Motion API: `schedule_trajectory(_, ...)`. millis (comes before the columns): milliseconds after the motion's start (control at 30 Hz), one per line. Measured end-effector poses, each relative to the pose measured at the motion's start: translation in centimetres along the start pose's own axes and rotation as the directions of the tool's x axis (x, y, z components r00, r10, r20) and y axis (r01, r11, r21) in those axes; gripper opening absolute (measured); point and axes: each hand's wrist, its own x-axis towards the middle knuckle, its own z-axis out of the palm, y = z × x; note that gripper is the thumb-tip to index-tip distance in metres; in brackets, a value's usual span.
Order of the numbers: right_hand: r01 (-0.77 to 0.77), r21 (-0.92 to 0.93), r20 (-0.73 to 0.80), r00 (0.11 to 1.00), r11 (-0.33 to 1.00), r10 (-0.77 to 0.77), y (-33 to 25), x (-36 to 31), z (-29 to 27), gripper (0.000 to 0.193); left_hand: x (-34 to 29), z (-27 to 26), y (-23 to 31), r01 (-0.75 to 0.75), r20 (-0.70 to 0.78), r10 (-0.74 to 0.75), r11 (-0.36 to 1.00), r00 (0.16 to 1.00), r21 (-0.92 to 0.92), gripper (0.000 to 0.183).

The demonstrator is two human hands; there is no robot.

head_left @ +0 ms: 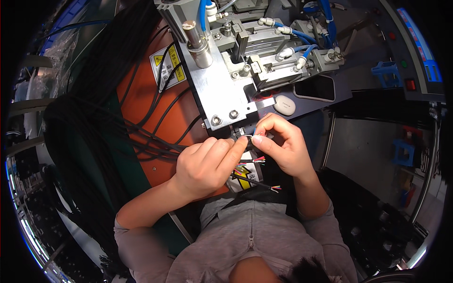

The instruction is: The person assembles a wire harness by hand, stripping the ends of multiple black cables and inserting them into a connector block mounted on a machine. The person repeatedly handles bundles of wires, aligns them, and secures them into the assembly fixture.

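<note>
Just in front of a metal machine's plate, my hands meet fingertip to fingertip. My left hand (206, 162) is closed, its index finger stretched toward a black cable's end, which its fingers mostly hide. Thin coloured wires (250, 136) show between the two hands. My right hand (286, 147) pinches these wires between thumb and index finger. Below my left hand, more black cables (255, 182) end in fanned-out wires of red, yellow, white and other colours. They lie over a yellow-and-white label (249, 173).
The machine's silver plate (219, 92) carries bolts and a post (196, 45); blue air hoses (302, 35) run behind. A white case (285, 105) and a phone (315, 88) lie to the right. A thick bundle of black cables (78, 127) hangs over the orange surface (134, 94) at left.
</note>
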Motion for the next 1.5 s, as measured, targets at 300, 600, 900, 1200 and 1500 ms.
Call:
schedule_trajectory(300, 0.244, -0.586, -0.062, 0.937, 0.772, -0.344, 0.5, 0.9, 1.4, 0.004, 0.1, 0.5, 0.5, 0.036, 0.087, -0.048, 0.99, 0.995, 0.137, 0.029)
schedule_trajectory(600, 0.232, -0.508, -0.137, 0.929, 0.83, -0.344, 1.2, 0.9, 1.9, 0.006, 0.3, 0.6, 1.0, 0.088, 0.064, -0.096, 0.988, 0.993, 0.124, 0.034)
schedule_trajectory(900, -0.26, 0.284, -0.118, 0.946, 0.923, 0.303, 2.5, 0.6, 1.9, 0.009, 0.0, 1.1, 0.0, 0.086, -0.03, -0.086, 0.996, 0.996, 0.0, 0.029)
schedule_trajectory(1200, 0.101, -0.373, -0.218, 0.957, 0.922, -0.193, 1.5, 0.9, 2.5, 0.01, 0.2, 0.5, -0.3, 0.098, -0.022, -0.097, 0.992, 0.995, 0.08, 0.021)
schedule_trajectory(1500, 0.413, -0.172, 0.149, 0.908, 0.894, -0.391, 1.1, 0.8, -0.6, 0.023, -0.1, -1.1, 0.8, 0.187, 0.161, -0.223, 0.959, 0.961, 0.213, 0.017)
